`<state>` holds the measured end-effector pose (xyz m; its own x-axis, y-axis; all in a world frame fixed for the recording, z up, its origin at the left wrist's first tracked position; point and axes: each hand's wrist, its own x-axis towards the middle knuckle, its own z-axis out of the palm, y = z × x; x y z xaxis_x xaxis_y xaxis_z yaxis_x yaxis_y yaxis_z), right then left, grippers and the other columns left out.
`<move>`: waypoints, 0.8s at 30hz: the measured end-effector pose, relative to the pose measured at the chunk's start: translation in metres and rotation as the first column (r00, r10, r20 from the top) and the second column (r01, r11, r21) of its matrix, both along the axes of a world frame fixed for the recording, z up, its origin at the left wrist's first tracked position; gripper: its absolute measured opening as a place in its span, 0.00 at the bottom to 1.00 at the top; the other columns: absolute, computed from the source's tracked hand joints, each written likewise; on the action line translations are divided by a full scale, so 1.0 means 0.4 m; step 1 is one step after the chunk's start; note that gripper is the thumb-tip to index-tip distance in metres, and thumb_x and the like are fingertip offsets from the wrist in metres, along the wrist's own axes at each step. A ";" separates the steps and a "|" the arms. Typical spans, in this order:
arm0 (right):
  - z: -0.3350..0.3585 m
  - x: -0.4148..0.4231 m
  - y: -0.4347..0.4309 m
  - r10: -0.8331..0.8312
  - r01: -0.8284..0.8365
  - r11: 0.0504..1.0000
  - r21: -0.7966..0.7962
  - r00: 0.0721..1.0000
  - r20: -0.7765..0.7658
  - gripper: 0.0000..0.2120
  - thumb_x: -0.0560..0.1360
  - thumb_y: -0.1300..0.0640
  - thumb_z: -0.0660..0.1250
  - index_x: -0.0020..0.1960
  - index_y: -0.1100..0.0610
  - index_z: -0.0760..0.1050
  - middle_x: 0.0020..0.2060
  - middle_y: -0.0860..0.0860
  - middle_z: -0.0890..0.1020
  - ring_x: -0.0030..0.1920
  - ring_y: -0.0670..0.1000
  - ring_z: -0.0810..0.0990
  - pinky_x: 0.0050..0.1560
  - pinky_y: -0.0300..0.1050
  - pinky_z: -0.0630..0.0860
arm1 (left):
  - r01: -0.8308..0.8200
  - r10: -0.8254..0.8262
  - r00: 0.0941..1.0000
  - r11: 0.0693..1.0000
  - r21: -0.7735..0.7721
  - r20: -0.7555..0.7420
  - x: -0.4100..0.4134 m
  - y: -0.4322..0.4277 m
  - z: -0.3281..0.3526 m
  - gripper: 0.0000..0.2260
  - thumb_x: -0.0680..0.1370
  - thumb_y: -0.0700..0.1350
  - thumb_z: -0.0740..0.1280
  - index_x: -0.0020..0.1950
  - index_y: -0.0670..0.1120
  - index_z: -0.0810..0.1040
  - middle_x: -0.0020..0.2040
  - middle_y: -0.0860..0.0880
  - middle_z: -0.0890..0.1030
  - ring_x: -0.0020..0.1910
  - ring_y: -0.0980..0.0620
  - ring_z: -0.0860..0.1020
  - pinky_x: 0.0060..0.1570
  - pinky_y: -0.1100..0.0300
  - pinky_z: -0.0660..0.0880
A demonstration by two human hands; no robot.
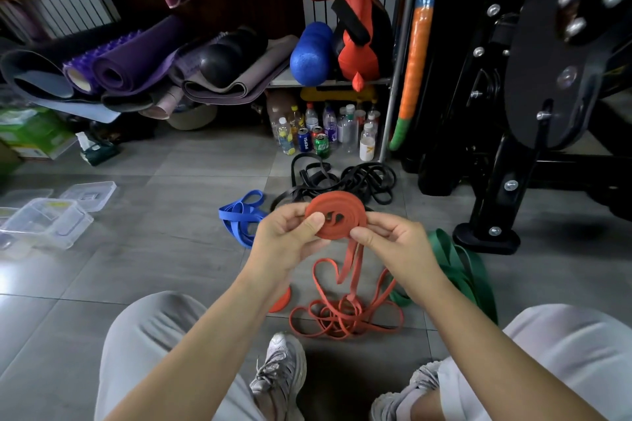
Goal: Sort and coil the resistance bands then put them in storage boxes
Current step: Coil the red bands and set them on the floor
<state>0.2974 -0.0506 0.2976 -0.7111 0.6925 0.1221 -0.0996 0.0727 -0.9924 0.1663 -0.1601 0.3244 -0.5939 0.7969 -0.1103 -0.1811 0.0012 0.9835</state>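
Note:
A flat orange coil of resistance band point(338, 212) is held above the floor between both hands. My left hand point(285, 243) pinches its left edge, thumb on top. At the coil's lower right edge my right hand point(393, 246) pinches the band where the loose tail leaves it. That tail hangs down into a tangle of orange band point(345, 314) on the floor. A small finished orange coil point(282, 301) peeks out beside my left forearm. Blue bands point(239, 219) lie left, black bands point(345, 181) behind, green bands point(461, 267) right.
Clear plastic storage boxes point(51, 222) and a lid point(89, 193) sit on the tiles at far left. Bottles and cans point(321, 133) stand under a shelf of rolled mats point(136, 68). A black machine frame point(496, 181) stands at right. My knees and shoes point(280, 376) fill the foreground.

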 end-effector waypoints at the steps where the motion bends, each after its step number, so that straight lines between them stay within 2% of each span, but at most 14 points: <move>1: -0.001 0.001 -0.004 0.004 -0.004 1.000 -0.013 1.000 -0.023 0.14 0.71 0.67 0.70 0.47 0.48 0.80 0.42 0.40 0.85 0.47 0.41 0.83 0.46 0.30 0.76 | 0.000 0.000 0.998 1.000 0.013 0.070 0.009 -0.002 -0.008 0.05 0.77 0.37 0.63 0.51 0.40 0.78 0.44 0.46 0.85 0.44 0.51 0.83 0.40 0.63 0.79; 5: -0.011 0.000 -0.018 0.042 -0.043 0.998 0.040 0.999 0.024 0.15 0.74 0.68 0.67 0.50 0.49 0.79 0.42 0.41 0.85 0.46 0.42 0.83 0.46 0.31 0.76 | -0.038 0.040 0.989 0.999 -0.013 0.144 0.019 -0.011 -0.039 0.04 0.78 0.36 0.63 0.50 0.39 0.76 0.47 0.42 0.84 0.48 0.47 0.83 0.46 0.59 0.80; 7: -0.010 0.000 -0.017 0.032 -0.036 0.998 0.059 0.997 0.073 0.15 0.74 0.69 0.67 0.49 0.49 0.79 0.39 0.40 0.85 0.43 0.41 0.83 0.43 0.31 0.76 | -0.024 0.029 0.989 0.999 -0.035 0.144 0.018 -0.014 -0.044 0.03 0.78 0.36 0.63 0.49 0.40 0.76 0.47 0.43 0.83 0.48 0.48 0.83 0.45 0.60 0.80; 8: -0.007 0.000 -0.015 0.030 -0.037 0.997 0.066 0.995 0.100 0.15 0.74 0.69 0.66 0.48 0.49 0.79 0.37 0.40 0.85 0.41 0.41 0.83 0.43 0.31 0.76 | -0.006 0.013 0.996 0.997 -0.072 0.091 0.016 -0.015 -0.042 0.02 0.77 0.36 0.64 0.48 0.41 0.76 0.47 0.43 0.83 0.48 0.49 0.82 0.44 0.60 0.80; 10: 0.003 0.000 -0.005 0.020 -0.038 0.993 0.107 0.986 0.165 0.14 0.74 0.68 0.67 0.46 0.48 0.79 0.36 0.41 0.84 0.41 0.41 0.83 0.45 0.32 0.76 | 0.018 -0.060 0.980 0.976 -0.218 -0.190 0.002 -0.016 -0.032 0.03 0.76 0.37 0.67 0.48 0.43 0.75 0.47 0.46 0.82 0.48 0.51 0.82 0.46 0.59 0.79; 12: 0.012 -0.003 0.003 0.015 -0.068 0.979 0.191 0.964 0.264 0.12 0.73 0.66 0.68 0.46 0.49 0.80 0.39 0.44 0.84 0.43 0.42 0.83 0.49 0.32 0.76 | -0.005 -0.194 0.833 0.933 -0.359 -0.518 -0.015 -0.014 -0.020 0.08 0.74 0.40 0.70 0.50 0.48 0.75 0.49 0.52 0.81 0.49 0.55 0.79 0.50 0.62 0.76; 13: 0.017 -0.004 0.004 0.017 -0.104 0.964 0.247 0.944 0.330 0.10 0.73 0.65 0.68 0.48 0.50 0.81 0.41 0.45 0.84 0.44 0.43 0.82 0.49 0.31 0.75 | -0.018 -0.253 0.739 0.919 -0.394 -0.624 -0.018 -0.012 -0.011 0.11 0.73 0.43 0.72 0.53 0.50 0.75 0.51 0.55 0.80 0.50 0.58 0.78 0.52 0.64 0.74; 15: 0.024 -0.007 0.002 0.012 -0.195 0.906 0.374 0.898 0.440 0.09 0.74 0.61 0.68 0.53 0.53 0.81 0.44 0.47 0.84 0.46 0.43 0.81 0.51 0.32 0.74 | -0.024 -0.334 0.581 0.905 -0.425 -0.742 -0.018 -0.008 0.006 0.14 0.72 0.46 0.72 0.57 0.54 0.76 0.52 0.58 0.79 0.51 0.59 0.77 0.53 0.63 0.72; 17: 0.026 -0.010 -0.002 0.013 -0.250 0.853 0.458 0.888 0.460 0.10 0.73 0.61 0.68 0.53 0.53 0.82 0.44 0.46 0.84 0.45 0.42 0.80 0.51 0.33 0.74 | -0.017 -0.395 0.452 0.893 -0.451 -0.800 -0.017 -0.001 0.020 0.11 0.73 0.47 0.71 0.54 0.53 0.79 0.46 0.60 0.79 0.48 0.58 0.77 0.49 0.63 0.72; 18: 0.027 -0.010 -0.003 0.018 -0.247 0.850 0.464 0.895 0.445 0.09 0.73 0.61 0.69 0.52 0.53 0.82 0.43 0.45 0.84 0.44 0.40 0.80 0.50 0.32 0.74 | -0.010 -0.407 0.426 0.891 -0.454 -0.808 -0.019 0.000 0.025 0.08 0.73 0.47 0.71 0.52 0.52 0.80 0.42 0.61 0.77 0.45 0.59 0.76 0.46 0.64 0.71; 19: 0.025 -0.009 -0.002 0.026 -0.230 0.866 0.444 0.908 0.419 0.09 0.72 0.61 0.70 0.51 0.53 0.82 0.42 0.44 0.84 0.42 0.38 0.80 0.49 0.29 0.73 | -0.001 -0.402 0.434 0.895 -0.446 -0.807 -0.023 0.001 0.030 0.07 0.73 0.46 0.71 0.50 0.52 0.81 0.39 0.63 0.77 0.43 0.60 0.76 0.44 0.66 0.70; 21: 0.020 -0.006 0.001 0.046 -0.179 0.918 0.354 0.935 0.352 0.09 0.71 0.62 0.72 0.49 0.52 0.82 0.40 0.43 0.84 0.41 0.37 0.81 0.48 0.29 0.74 | 0.026 -0.350 0.521 0.918 -0.396 -0.778 -0.033 0.001 0.034 0.05 0.73 0.44 0.72 0.47 0.53 0.82 0.39 0.62 0.79 0.42 0.61 0.78 0.44 0.67 0.73; 24: 0.010 0.000 0.002 0.044 -0.132 0.952 0.275 0.952 0.304 0.13 0.69 0.62 0.75 0.43 0.44 0.80 0.39 0.49 0.85 0.41 0.48 0.83 0.47 0.39 0.79 | 0.025 -0.229 0.655 0.959 -0.282 -0.720 -0.031 -0.008 0.030 0.10 0.72 0.42 0.72 0.42 0.58 0.79 0.39 0.59 0.82 0.41 0.61 0.81 0.44 0.66 0.76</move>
